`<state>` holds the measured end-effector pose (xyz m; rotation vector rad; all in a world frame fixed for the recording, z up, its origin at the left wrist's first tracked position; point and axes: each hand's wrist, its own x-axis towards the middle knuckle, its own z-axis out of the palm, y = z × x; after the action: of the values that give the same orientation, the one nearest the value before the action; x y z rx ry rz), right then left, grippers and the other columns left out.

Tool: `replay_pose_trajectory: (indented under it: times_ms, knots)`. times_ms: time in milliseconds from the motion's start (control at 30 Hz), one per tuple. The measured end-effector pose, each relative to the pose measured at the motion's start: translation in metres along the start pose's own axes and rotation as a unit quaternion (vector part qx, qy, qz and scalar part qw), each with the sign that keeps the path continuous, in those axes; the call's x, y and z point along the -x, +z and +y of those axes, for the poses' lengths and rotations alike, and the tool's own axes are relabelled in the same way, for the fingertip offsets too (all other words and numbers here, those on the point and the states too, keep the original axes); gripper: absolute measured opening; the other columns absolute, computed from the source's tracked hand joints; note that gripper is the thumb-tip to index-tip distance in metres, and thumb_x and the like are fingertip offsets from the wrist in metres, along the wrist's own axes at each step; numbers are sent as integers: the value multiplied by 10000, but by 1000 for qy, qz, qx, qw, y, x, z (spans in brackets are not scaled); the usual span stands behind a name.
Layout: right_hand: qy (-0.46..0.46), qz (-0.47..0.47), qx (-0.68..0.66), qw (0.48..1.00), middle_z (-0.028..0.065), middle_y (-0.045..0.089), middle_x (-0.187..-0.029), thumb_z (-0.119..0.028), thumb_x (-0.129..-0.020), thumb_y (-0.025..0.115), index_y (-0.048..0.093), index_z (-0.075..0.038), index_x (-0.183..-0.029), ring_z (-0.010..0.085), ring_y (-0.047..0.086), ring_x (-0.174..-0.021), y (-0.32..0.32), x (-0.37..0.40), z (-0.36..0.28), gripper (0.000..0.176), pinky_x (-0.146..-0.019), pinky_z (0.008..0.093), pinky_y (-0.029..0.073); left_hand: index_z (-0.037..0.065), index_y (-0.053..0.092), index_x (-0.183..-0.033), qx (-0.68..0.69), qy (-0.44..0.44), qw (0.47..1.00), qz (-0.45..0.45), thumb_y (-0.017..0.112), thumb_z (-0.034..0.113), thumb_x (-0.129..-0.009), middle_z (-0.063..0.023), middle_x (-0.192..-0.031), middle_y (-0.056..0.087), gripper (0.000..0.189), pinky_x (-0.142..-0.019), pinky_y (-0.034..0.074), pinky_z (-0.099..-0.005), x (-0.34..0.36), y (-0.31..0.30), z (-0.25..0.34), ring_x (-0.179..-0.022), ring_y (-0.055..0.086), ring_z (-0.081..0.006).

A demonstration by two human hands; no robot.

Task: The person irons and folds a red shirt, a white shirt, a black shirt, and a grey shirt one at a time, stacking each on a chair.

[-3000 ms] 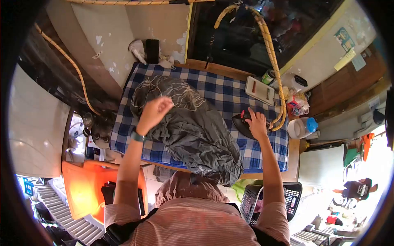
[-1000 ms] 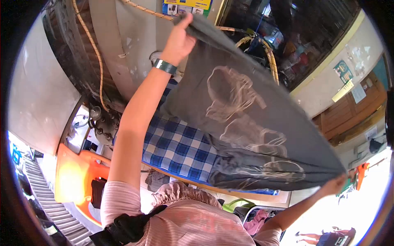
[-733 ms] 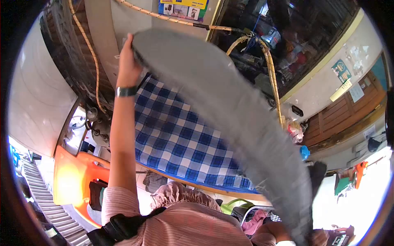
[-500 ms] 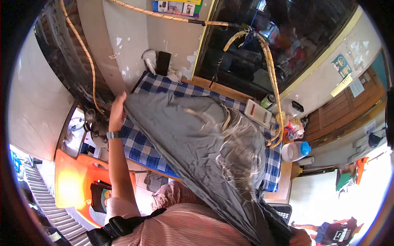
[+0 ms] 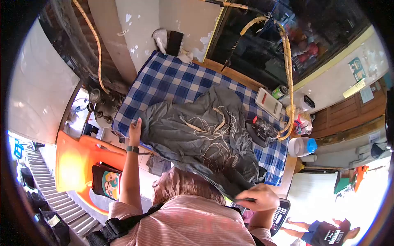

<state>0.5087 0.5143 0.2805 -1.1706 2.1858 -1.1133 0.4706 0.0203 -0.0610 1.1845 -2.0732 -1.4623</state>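
Note:
A wrinkled grey cloth (image 5: 172, 127) with pale line drawings lies over the blue-and-white checked cloth (image 5: 164, 78) on the table and hangs over its front edge. My left hand (image 5: 135, 128) holds the grey cloth's left edge, with a dark band on the wrist. At the lower right, my right hand (image 5: 260, 197) is closed on a dark bunched part of the same cloth. A dark iron-like appliance with a red part (image 5: 257, 133) sits just right of the grey cloth.
A white tray (image 5: 269, 102) and a green can (image 5: 280, 91) stand at the back right, near a blue-lidded container (image 5: 303, 146). A striped cord (image 5: 289, 74) hangs over the right side. An orange chair (image 5: 74, 164) is at left; a person (image 5: 328, 233) is at lower right.
The grey cloth, stretched and raised before, now lies lower and more crumpled, showing more checked cloth and the appliance. My left hand has come down; my right hand has moved up and inward.

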Motion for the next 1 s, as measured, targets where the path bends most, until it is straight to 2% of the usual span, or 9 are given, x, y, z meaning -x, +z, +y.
replay_pose_trajectory:
  times_ms: [133,233,267,367,433,600,733,867,1000]
  knots:
    - [76,-74,-122,987,69,686,-797,-227,-848,701,683,-84,-945,237,663,-731,17,-29,41,174,-633,328,508,-51,583,-1053,47,94,994,31,731,457,-813,-108,-949,655,582,-806,462,-332,38,21,-21,-881,587,-181]
    - [212,174,184,944,169,639,-1069,-257,-889,640,589,-59,-1193,321,638,-839,36,-16,176,366,-709,392,506,-52,561,-1109,-8,103,975,-197,698,414,-850,-146,-1005,663,551,-822,466,-354,52,7,9,-928,616,-227]
    - [239,273,372,854,209,601,-1163,-251,-904,613,521,-59,-1302,358,628,-862,46,-5,236,451,-718,413,506,-52,561,-1109,-8,105,975,-198,698,414,-850,-146,-1005,663,551,-822,466,-354,48,1,22,-928,616,-227]
    - [358,242,423,796,265,508,-1279,-196,-925,555,340,-83,-1429,438,599,-928,74,35,298,559,-739,471,500,-61,552,-1136,-110,184,975,-49,633,353,-900,-248,-1045,648,483,-836,474,-409,21,-26,69,-986,617,-384]
    - [232,283,231,902,266,521,-1259,-84,-897,485,279,-127,-1457,476,577,-952,94,39,285,599,-769,535,482,-58,554,-1148,-176,250,952,-21,617,333,-908,-289,-1051,628,462,-843,473,-437,-9,-55,91,-1004,591,-443]
    - [461,26,210,862,261,563,-1140,-36,-806,552,471,-95,-1295,445,588,-929,115,46,213,499,-781,508,478,-51,522,-1218,-210,273,939,-3,615,309,-901,-305,-1096,598,489,-848,468,-469,-78,-83,76,-1012,573,-466]
    - [232,158,355,892,153,541,-1038,-138,-795,636,591,-64,-1082,358,502,-1004,116,-23,172,300,-882,458,400,-1,466,-1250,-322,364,856,176,589,254,-891,-253,-1124,530,457,-856,408,-497,4,-29,95,-1030,499,-446]
    - [76,214,152,962,116,606,-911,-59,-835,614,607,-81,-1033,334,566,-869,145,-126,198,199,-763,428,477,76,518,-1060,-245,384,890,19,649,291,-831,-144,-979,483,340,-782,332,-465,145,58,65,-912,460,-334]
    - [5,170,117,978,82,590,-896,-132,-816,675,651,-93,-1028,298,589,-856,176,-181,231,217,-717,393,489,42,453,-1211,-203,316,926,-20,625,460,-853,-179,-1197,444,577,-988,226,-521,209,93,42,-1206,377,-370]
